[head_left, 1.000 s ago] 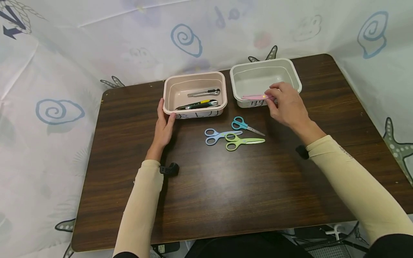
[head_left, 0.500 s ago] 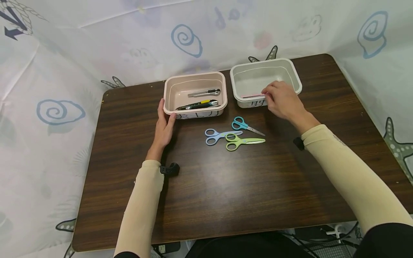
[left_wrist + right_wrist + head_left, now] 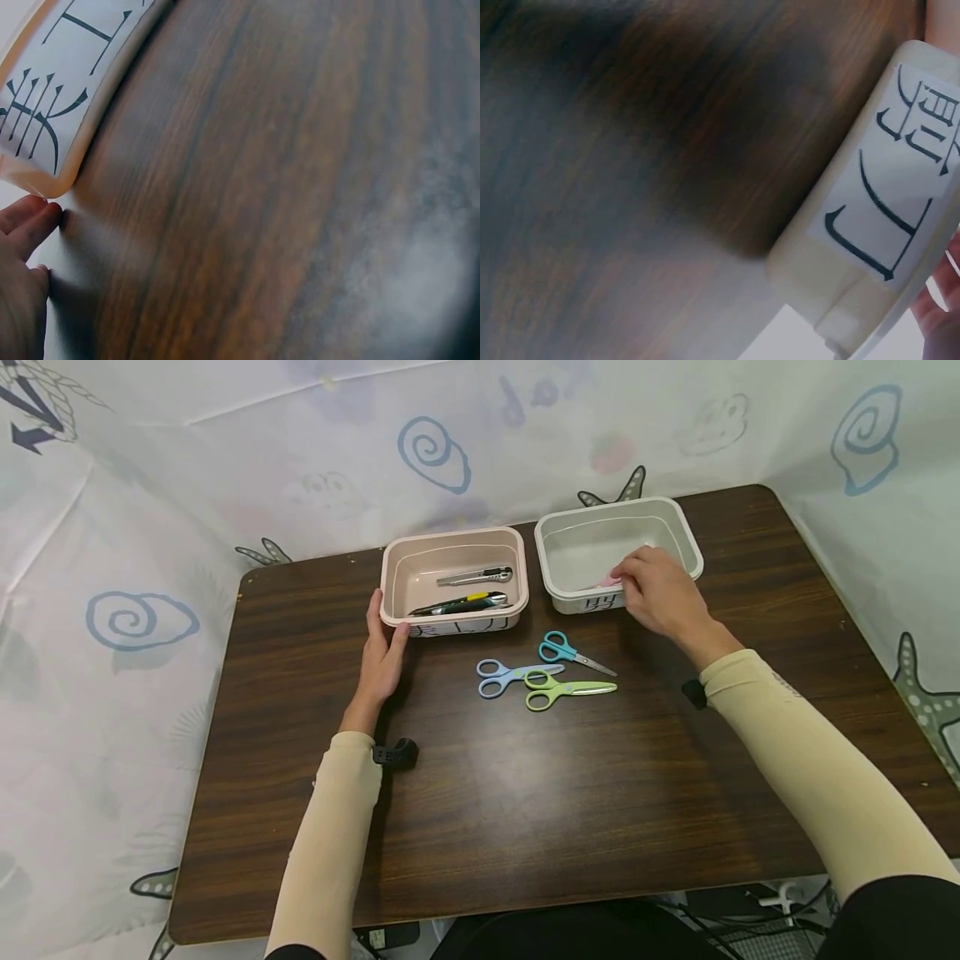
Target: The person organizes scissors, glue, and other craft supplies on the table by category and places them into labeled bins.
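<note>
My right hand (image 3: 660, 593) reaches over the near rim of the grey box (image 3: 558, 597) and pinches pink scissors (image 3: 609, 582) inside it; their lower part is hidden behind the rim. With thumb and fingers extended, my left hand (image 3: 381, 664) touches the near left corner of the pink box (image 3: 390, 564). A silver utility knife (image 3: 474, 577) and darker cutters (image 3: 465, 603), one with a yellow part, lie in that box. In the left wrist view, fingertips (image 3: 45, 217) meet the corner of the labelled pink box.
In front of the boxes, teal scissors (image 3: 558, 647), light blue scissors (image 3: 501, 677) and green scissors (image 3: 558, 690) lie close together on the dark wooden table (image 3: 480, 827). The printed cloth (image 3: 300, 452) hangs behind and beside it. The grey box bears a lettered label (image 3: 900, 165).
The right hand has moved slightly left and lowered the pink scissors from above the near rim into the grey box. The left hand stays at the pink box's corner.
</note>
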`<state>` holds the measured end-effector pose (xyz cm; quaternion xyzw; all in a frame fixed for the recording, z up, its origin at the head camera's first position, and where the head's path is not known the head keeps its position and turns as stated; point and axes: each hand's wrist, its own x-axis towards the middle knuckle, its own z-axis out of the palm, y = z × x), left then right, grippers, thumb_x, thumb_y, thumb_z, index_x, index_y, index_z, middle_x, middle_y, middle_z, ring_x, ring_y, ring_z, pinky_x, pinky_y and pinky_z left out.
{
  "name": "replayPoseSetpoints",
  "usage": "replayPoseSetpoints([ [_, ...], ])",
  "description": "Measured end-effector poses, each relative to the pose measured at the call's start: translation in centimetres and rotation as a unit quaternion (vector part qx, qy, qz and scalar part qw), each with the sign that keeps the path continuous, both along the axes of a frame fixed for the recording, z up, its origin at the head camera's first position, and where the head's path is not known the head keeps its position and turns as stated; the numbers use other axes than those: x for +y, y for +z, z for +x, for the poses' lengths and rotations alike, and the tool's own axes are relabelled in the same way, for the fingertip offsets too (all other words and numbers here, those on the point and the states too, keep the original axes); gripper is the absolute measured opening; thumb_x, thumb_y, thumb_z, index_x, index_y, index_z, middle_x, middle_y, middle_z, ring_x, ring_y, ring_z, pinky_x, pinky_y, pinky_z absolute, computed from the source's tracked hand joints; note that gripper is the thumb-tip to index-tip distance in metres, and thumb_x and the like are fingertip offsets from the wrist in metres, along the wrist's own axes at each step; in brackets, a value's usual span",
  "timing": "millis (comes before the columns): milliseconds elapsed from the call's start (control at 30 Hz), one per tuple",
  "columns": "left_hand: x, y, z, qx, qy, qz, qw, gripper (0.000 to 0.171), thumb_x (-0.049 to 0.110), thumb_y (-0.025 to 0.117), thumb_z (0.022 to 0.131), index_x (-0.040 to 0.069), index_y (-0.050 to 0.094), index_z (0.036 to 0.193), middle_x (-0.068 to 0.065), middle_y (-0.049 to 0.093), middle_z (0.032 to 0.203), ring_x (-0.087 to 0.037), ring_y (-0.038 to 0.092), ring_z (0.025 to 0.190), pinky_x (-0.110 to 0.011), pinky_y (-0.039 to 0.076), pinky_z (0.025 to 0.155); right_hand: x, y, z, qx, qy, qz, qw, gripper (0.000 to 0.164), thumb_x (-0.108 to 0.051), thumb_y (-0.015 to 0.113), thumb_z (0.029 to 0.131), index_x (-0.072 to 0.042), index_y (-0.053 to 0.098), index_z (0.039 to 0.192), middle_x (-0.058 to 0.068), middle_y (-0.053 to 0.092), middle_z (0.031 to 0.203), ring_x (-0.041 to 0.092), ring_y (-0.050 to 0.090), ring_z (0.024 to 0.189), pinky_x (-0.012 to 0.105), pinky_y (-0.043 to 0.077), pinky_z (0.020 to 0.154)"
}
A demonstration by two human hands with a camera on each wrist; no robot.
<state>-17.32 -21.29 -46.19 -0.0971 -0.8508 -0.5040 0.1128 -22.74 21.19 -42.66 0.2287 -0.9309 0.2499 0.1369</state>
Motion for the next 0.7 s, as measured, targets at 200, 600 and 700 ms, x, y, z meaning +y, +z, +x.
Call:
replayPoseSetpoints([
  [200, -0.2, -0.1, -0.1, 0.007, -0.002, -0.003, 1.0, 0.066, 0.009, 0.05, 0.102, 0.006, 0.012, 0.157, -0.021, 0.026, 0.157, -0.035, 0.032, 0.14, -0.043, 0.025, 0.112, 0.1, -0.3, 0.4, 0.068, 0.0, -0.025, 0.997, 0.023, -0.004, 0.053, 0.092, 0.001, 0.073, 0.102, 0.017, 0.061, 0.114, 0.036, 0.053, 0.11, 0.048, 0.039, 0.096],
  [600, -0.1, -0.4, -0.3, 0.013, -0.007, 0.007, 0.9999, 0.066, 0.01, 0.05, 0.103, 0.006, 0.012, 0.157, -0.022, 0.027, 0.157, -0.036, 0.033, 0.14, -0.04, 0.026, 0.112, -0.8, -2.1, 4.1, 0.186, 0.175, 0.03, 0.966, 0.026, -0.007, 0.051, 0.089, -0.001, 0.07, 0.107, 0.018, 0.061, 0.111, 0.038, 0.055, 0.098, 0.052, 0.043, 0.082],
  [700, -0.2, -0.5, -0.3, 0.01, -0.002, 0.006, 0.9999, 0.066, 0.011, 0.05, 0.103, 0.008, 0.012, 0.157, -0.021, 0.027, 0.157, -0.035, 0.033, 0.14, -0.039, 0.026, 0.112, -1.6, -2.9, 5.3, 0.145, 0.228, 0.06, 0.961, 0.023, -0.007, 0.059, 0.088, -0.003, 0.07, 0.107, 0.012, 0.062, 0.106, 0.031, 0.057, 0.093, 0.046, 0.045, 0.076],
])
